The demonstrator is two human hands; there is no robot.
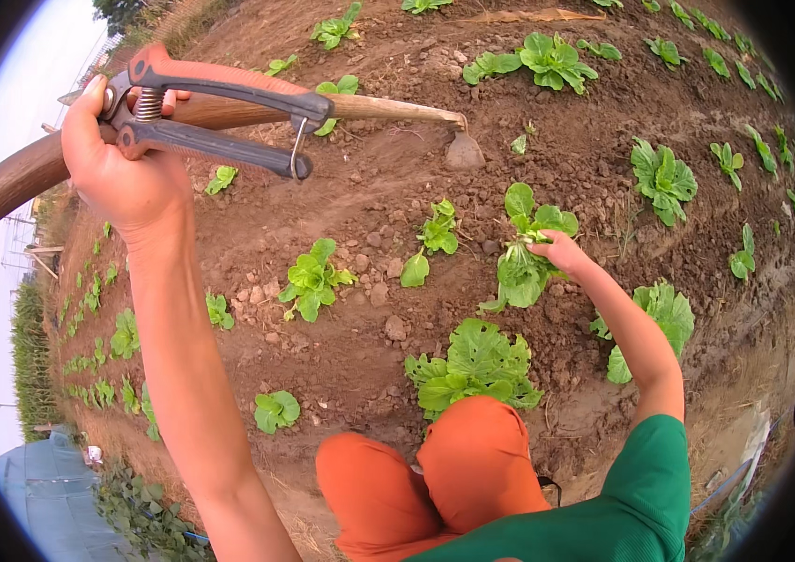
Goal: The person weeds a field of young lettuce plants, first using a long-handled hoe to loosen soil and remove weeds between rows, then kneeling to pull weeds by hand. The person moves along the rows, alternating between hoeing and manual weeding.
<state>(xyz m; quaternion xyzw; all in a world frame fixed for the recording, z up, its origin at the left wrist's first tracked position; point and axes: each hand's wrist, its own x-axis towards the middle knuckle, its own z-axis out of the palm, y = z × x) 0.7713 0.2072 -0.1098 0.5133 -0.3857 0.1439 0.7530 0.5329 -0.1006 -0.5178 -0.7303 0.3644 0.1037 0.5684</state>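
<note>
Raised at the upper left, my left hand grips a pair of pruning shears together with the wooden handle of a hoe. A wire catch loops around the ends of the shears' red and black grips, and their spring shows near my thumb. Down at soil level, the hoe's metal blade rests on or just in the earth. My right hand pinches a bunch of leafy green plants by pale stems, leaves sticking out above and below the fingers. Whether their roots are in the soil is hidden.
A large leafy plant with holed leaves grows right before my knees. Other young plants stand in rows over the brown, cloddy soil. Blue sheeting and a vine lie at the lower left.
</note>
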